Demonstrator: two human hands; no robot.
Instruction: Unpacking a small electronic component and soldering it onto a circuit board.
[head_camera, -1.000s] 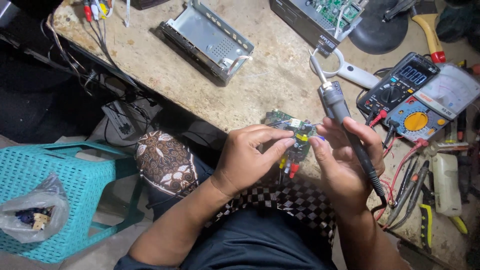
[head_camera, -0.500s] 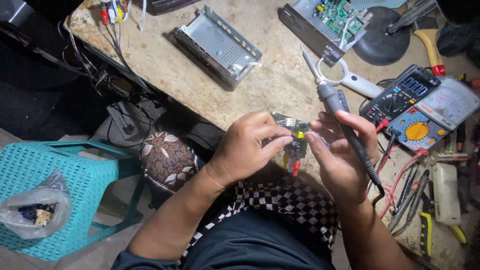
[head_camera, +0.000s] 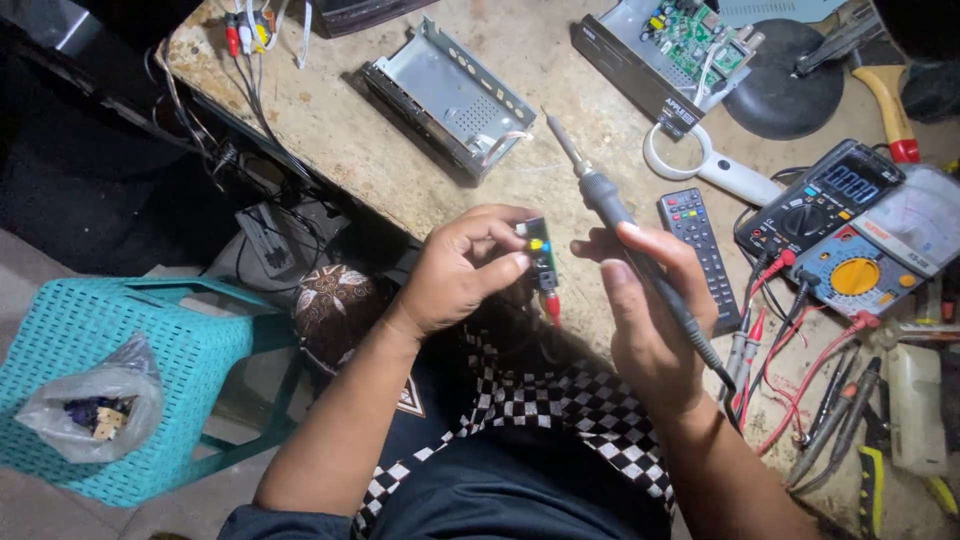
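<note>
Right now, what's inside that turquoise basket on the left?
On top of the turquoise plastic basket lies a knotted clear plastic bag holding small dark and pale bits; what they are is too small to tell. The bag and the lattice walls hide the rest of the inside.

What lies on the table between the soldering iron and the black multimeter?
In the head view, a black remote control lies between the soldering iron in the right hand and the black multimeter.

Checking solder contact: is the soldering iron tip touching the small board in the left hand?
Apart. Head view: the soldering iron tip points up over the bench, bare benchtop showing between it and the small board.
</note>
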